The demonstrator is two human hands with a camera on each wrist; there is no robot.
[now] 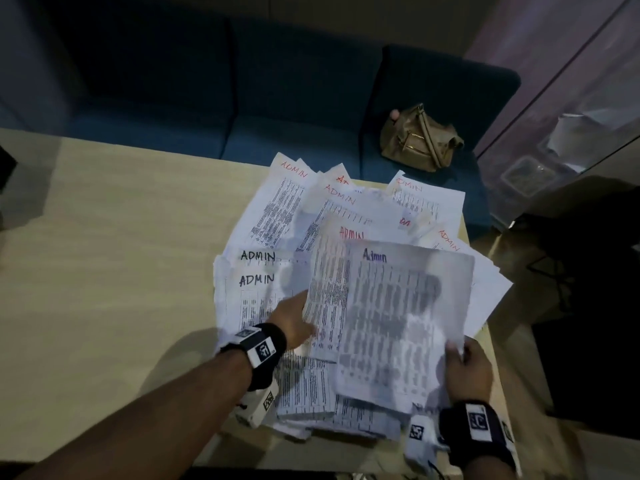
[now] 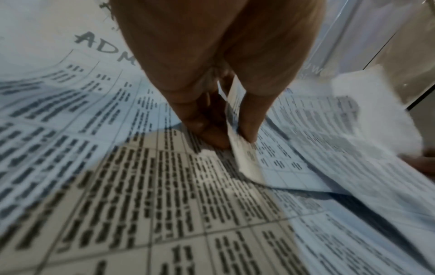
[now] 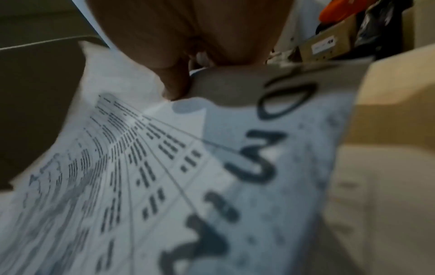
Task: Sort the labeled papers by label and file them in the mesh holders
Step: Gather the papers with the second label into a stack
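Papers (image 1: pixel 277 216) lie fanned on the table's (image 1: pixel 114 244) 3 o'clock side, left hand (image 1: pixel 292 320) pinching one sheet's edge, right hand (image 1: pixel 467 367) pinching the lifted Admin sheet (image 1: pixel 398 317), so neighbours may drag along and slide off the edge.

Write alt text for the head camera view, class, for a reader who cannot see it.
Two hands lift printed sheets from a spread pile of papers marked ADMIN on a pale table: the right hand grips the top sheet, the left hand pinches the sheet beneath. A tan bag sits on a blue sofa behind.
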